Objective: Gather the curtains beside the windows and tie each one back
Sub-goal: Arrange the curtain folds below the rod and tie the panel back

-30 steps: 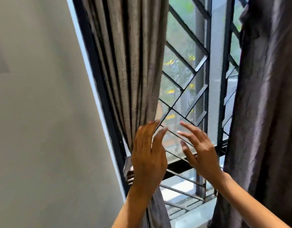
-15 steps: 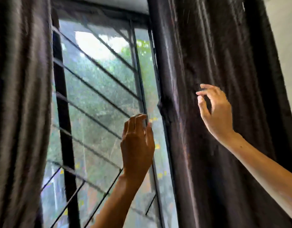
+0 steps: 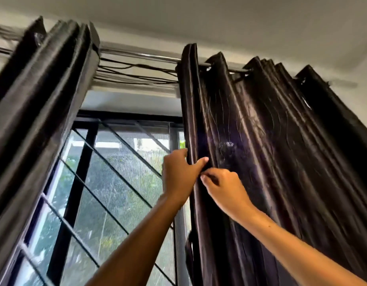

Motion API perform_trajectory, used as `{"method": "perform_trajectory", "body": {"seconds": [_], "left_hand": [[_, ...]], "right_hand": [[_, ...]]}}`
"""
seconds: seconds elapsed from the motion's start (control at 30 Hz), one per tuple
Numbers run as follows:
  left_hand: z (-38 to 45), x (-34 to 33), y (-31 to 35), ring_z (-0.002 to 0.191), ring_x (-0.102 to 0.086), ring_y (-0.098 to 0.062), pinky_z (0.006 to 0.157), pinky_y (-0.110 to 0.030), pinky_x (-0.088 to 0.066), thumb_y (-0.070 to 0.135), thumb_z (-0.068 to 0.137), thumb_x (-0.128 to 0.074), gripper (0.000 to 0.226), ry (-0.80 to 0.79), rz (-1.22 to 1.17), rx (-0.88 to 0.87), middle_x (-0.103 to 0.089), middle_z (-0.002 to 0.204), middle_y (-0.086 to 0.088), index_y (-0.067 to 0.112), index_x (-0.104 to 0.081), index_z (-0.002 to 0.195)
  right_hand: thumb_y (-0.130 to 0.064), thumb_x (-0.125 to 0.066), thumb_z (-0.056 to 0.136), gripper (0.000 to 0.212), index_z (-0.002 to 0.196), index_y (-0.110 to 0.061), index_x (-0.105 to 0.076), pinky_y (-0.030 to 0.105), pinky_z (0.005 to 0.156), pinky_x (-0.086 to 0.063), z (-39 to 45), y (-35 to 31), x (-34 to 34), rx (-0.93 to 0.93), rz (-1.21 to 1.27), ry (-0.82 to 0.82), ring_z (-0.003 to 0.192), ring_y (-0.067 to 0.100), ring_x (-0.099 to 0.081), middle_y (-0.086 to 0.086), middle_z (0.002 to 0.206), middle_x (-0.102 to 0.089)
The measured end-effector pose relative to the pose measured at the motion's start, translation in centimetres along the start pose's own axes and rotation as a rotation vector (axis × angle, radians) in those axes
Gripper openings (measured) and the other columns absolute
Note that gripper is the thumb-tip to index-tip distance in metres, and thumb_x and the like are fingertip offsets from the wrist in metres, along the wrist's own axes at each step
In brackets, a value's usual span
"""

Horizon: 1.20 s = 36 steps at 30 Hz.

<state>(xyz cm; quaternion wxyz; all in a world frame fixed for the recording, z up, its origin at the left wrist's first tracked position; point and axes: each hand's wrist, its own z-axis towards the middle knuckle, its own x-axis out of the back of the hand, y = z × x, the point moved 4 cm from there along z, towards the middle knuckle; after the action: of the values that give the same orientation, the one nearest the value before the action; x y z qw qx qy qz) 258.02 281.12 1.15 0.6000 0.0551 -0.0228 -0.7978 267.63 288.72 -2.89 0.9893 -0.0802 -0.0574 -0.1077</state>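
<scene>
Pale ceiling (image 3: 240,21) and a barred window (image 3: 108,182) sit behind the right curtain (image 3: 271,162), dark satin hung from a rod (image 3: 137,55). It looks light, soft and slippery; best bunched at its inner edge. The left hand (image 3: 178,174) grips that edge; the right hand (image 3: 221,188) seemingly pinches a fold.
</scene>
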Motion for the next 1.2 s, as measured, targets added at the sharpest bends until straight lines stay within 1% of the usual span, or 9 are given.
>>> {"method": "perform_trajectory", "body": {"seconds": [0.17,0.33,0.43,0.57,0.73,0.83,1.0,1.1,1.2], "left_hand": [[3.8,-1.0,0.6,0.069,-0.063,-0.025,0.056,-0.028,-0.041,0.006,0.073,-0.068,0.004,0.003,0.189,-0.019,-0.066,0.069,-0.010,0.003,-0.068,0.075],[4.7,-1.5,0.8,0.066,-0.064,-0.025,0.059,-0.036,-0.055,-0.006,0.071,-0.062,0.018,-0.004,0.200,-0.003,-0.067,0.071,-0.010,0.007,-0.071,0.080],[4.5,-1.2,0.9,0.068,-0.064,-0.028,0.060,-0.045,-0.055,-0.007,0.070,-0.061,0.020,0.003,0.189,-0.012,-0.067,0.075,-0.010,0.007,-0.068,0.082],[4.6,-0.9,2.3,0.086,-0.066,-0.026,0.074,-0.038,-0.055,-0.002,0.076,-0.063,0.040,-0.011,0.183,-0.029,-0.069,0.098,-0.005,0.018,-0.067,0.111],[5.8,-2.6,4.6,0.073,-0.068,-0.021,0.070,-0.037,-0.055,0.031,0.077,-0.076,0.022,-0.002,-0.025,-0.032,-0.073,0.076,-0.010,0.009,-0.076,0.080],[6.5,-3.1,5.4,0.074,-0.065,-0.024,0.068,-0.035,-0.054,0.024,0.070,-0.083,0.023,0.031,-0.025,0.043,-0.068,0.077,-0.009,0.006,-0.069,0.076],[7.2,-3.0,4.2,0.075,-0.064,-0.026,0.064,-0.031,-0.052,0.000,0.070,-0.078,0.023,0.057,0.022,0.145,-0.066,0.077,-0.011,0.013,-0.060,0.062],[7.2,-2.7,3.1,0.075,-0.065,-0.022,0.063,-0.027,-0.050,0.000,0.072,-0.077,0.009,0.048,0.006,0.149,-0.070,0.083,-0.009,0.006,-0.072,0.076],[7.2,-2.3,2.5,0.077,-0.066,-0.021,0.066,-0.025,-0.049,0.000,0.074,-0.076,0.008,0.052,0.010,0.117,-0.072,0.085,-0.010,0.004,-0.074,0.081]], "right_hand": [[-0.031,-0.053,0.093,0.022,0.108,-0.019,-0.063,0.032,0.070,-0.043,2.3,0.8,1.8,-0.108,-0.151,0.168,0.096,0.026,-0.063,0.001,0.100,-0.068],[-0.034,-0.067,0.087,0.057,0.131,-0.010,-0.041,0.038,0.088,-0.043,6.2,1.6,1.3,-0.315,-0.126,-0.010,0.118,0.036,-0.052,0.013,0.124,-0.057],[-0.007,-0.061,0.083,0.035,0.117,-0.013,-0.058,0.037,0.081,-0.046,7.1,2.4,1.9,-0.284,-0.211,0.014,0.111,0.037,-0.057,0.013,0.114,-0.062],[-0.006,-0.060,0.081,0.042,0.119,-0.025,-0.065,0.032,0.083,-0.047,7.2,3.2,5.2,-0.318,-0.108,0.142,0.110,0.026,-0.061,0.004,0.111,-0.068],[-0.005,-0.057,0.081,0.031,0.100,-0.027,-0.070,0.036,0.075,-0.053,7.0,0.9,4.7,-0.082,-0.084,0.011,0.089,0.024,-0.064,0.001,0.091,-0.070],[0.003,-0.053,0.079,0.019,0.071,-0.014,-0.058,0.033,0.061,-0.040,7.1,0.2,4.1,0.047,-0.100,-0.092,0.072,0.026,-0.054,0.002,0.069,-0.057],[-0.034,-0.061,0.090,0.032,0.119,-0.019,-0.064,0.036,0.091,-0.048,8.0,3.6,7.1,-0.072,-0.241,0.190,0.109,0.021,-0.059,0.003,0.114,-0.066],[-0.030,-0.063,0.090,0.061,0.139,-0.007,-0.035,0.045,0.100,-0.041,8.7,6.3,7.7,-0.272,-0.408,0.189,0.126,0.035,-0.046,0.017,0.137,-0.047],[-0.011,-0.061,0.090,0.055,0.137,-0.002,-0.035,0.042,0.089,-0.044,9.1,7.4,7.2,-0.348,-0.401,0.125,0.117,0.040,-0.053,0.021,0.125,-0.056]]}}
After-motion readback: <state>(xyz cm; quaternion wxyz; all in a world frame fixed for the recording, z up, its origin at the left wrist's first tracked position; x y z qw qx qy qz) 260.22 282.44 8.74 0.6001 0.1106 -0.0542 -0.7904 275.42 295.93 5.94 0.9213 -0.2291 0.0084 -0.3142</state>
